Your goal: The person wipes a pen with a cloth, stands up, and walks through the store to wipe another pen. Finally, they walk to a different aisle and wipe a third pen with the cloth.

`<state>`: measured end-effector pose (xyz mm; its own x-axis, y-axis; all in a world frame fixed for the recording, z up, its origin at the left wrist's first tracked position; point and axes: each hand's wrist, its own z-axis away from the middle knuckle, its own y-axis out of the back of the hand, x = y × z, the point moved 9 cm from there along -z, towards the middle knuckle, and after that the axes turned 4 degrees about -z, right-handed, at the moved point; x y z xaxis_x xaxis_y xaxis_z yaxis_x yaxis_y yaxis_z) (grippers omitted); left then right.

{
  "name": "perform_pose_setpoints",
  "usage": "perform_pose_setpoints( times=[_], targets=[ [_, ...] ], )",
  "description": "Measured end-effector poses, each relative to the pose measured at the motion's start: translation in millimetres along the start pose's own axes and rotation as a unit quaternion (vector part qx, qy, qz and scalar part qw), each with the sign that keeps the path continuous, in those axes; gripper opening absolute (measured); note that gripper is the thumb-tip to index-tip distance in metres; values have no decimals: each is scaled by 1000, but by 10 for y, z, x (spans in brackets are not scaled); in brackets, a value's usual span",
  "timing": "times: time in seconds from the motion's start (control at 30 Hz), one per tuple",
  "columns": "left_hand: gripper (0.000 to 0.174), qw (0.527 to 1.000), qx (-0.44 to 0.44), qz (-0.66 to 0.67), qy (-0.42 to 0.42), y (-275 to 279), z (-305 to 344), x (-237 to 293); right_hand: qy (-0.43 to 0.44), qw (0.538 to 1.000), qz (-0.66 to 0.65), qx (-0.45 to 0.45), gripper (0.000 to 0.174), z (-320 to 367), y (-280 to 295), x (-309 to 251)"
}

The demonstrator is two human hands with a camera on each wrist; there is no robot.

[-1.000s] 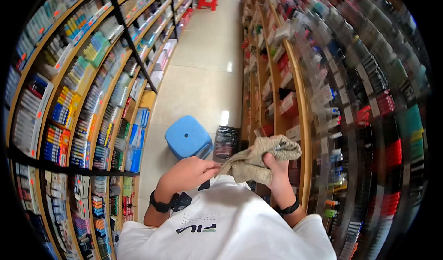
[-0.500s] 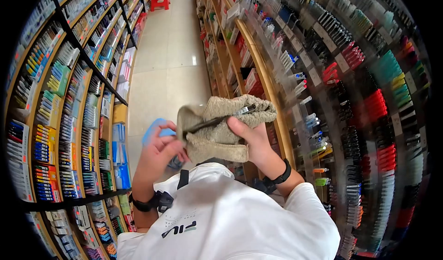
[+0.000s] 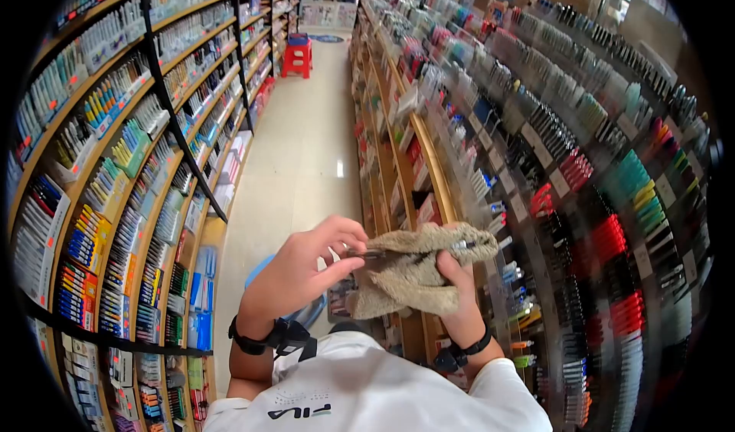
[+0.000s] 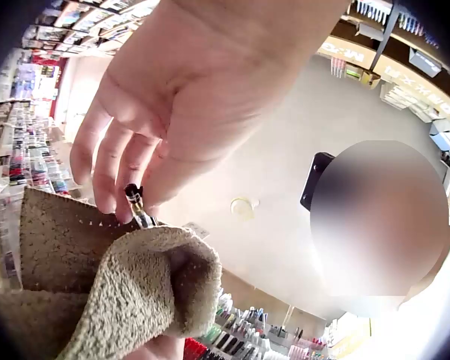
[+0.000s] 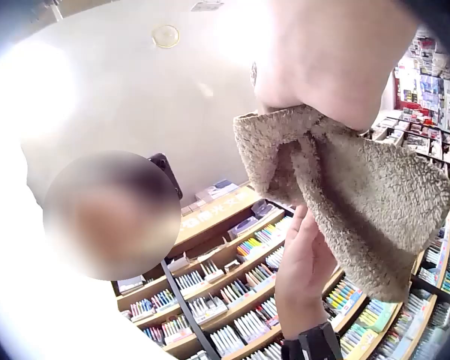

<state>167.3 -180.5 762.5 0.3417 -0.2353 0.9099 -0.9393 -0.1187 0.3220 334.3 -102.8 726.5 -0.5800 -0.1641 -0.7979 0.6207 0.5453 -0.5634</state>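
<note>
A thick beige cloth (image 3: 409,298) is folded around a slim pen (image 4: 141,216) in front of the white shirt. My right hand (image 3: 462,298) grips the cloth from the right, thumb on top. On the left side, my left hand (image 3: 295,275) pinches the pen's dark end between thumb and fingers where it sticks out of the fold. The left wrist view shows the pen's black tip and clear, gold-tinted section beside the fingertips; its middle is hidden by cloth. In the right wrist view, the cloth (image 5: 375,195) hangs in folds below the right hand.
Shelves of pens (image 3: 107,179) line the left, and a sloping pen rack (image 3: 582,202) with a wooden edge (image 3: 432,160) stands close on the right. A blue stool (image 3: 260,270) is partly hidden behind the left arm. Farther down the aisle stands a red stool (image 3: 297,58).
Half a second ago the cloth lay spread with the pen showing and the left hand beside it. Now the cloth is folded over and the left fingers are on the pen's end.
</note>
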Motion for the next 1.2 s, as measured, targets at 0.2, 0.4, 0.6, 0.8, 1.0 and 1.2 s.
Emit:
perform_pose_setpoints(
  times=[0.2, 0.4, 0.6, 0.8, 1.0, 1.2],
  targets=[
    [13, 991, 77, -10, -109, 244, -52, 354, 14, 999, 50, 13, 45, 9, 105, -172],
    [14, 985, 94, 61, -132, 182, 79, 436, 120, 942, 301, -82, 51, 75, -52, -281],
    [17, 982, 149, 58, -97, 116, 131, 459, -8, 878, 410, -247, 44, 97, -462, -237],
    [16, 990, 95, 90, -50, 73, 195, 298, -11, 926, 296, -233, 57, 79, -355, -213],
    [15, 994, -16, -90, -55, -494, 58, 499, -11, 911, 321, -260, 50, 131, -532, -46],
    [23, 979, 171, 93, -52, 109, 257, 343, -72, 852, 419, -305, 37, 186, -567, 77]
  ],
)
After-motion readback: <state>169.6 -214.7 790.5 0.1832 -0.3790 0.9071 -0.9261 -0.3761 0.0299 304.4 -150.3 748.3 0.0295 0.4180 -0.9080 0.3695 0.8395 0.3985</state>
